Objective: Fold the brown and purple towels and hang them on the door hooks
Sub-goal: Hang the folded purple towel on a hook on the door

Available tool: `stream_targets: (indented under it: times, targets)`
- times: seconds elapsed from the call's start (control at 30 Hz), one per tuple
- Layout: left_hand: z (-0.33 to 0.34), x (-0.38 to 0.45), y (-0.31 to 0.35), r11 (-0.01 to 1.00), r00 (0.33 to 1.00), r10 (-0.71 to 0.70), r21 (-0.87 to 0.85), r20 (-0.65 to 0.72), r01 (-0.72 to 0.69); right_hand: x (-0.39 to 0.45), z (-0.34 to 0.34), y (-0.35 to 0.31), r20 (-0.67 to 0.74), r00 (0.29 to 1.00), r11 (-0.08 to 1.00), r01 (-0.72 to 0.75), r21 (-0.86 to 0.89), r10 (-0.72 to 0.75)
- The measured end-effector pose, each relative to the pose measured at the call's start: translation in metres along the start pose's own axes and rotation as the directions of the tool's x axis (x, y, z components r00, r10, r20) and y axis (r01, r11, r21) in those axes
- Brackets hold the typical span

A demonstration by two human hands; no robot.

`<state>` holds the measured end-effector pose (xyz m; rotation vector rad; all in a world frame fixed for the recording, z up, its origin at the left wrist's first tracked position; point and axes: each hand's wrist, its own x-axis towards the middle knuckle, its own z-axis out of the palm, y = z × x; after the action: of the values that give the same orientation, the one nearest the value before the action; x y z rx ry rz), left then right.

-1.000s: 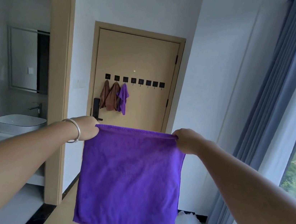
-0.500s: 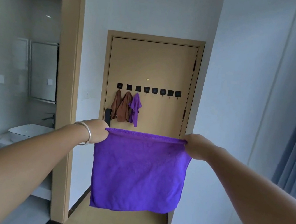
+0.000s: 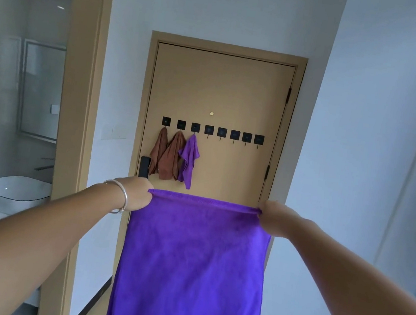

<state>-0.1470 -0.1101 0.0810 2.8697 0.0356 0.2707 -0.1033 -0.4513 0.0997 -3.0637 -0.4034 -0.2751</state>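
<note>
A person holds a purple towel up in the lower middle of the picture. The left hand pinches its top left corner, and the right hand pinches its top right corner. Both hands are closed tight on the cloth. The towel hangs flat and wide open, so it looks like the folding step is only about to start.

Behind it, in the middle of the picture, is the door with a row of black hooks. Two brown towels and one small purple towel already hang on the three hooks at the left. The other five hooks are bare.

Next, I think the hands need to come together so the two top corners meet and the towel folds in half. Then it can go on the fourth hook, just right of the hanging purple one.
</note>
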Motion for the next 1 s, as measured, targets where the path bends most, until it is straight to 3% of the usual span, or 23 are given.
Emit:
stream_targets:
  times: [0.37,0.67,1.0]
  targets:
    - [-0.014,0.176,-0.079,0.999,0.997,0.028,-0.018,-0.078,-0.030,0.190,0.008,-0.040,-0.053,0.999,1.000,0.006,-0.006,-0.006]
    - [0.008,0.265,-0.124,0.999,1.000,-0.001,-0.039,-0.012,0.001,0.295,0.042,-0.055,-0.017,0.999,0.998,0.037,-0.045,-0.038]
    - [0.045,0.410,-0.141,0.999,1.000,-0.009,-0.039,0.008,0.009,0.444,0.079,-0.031,0.003,1.000,0.999,0.020,0.049,-0.021]
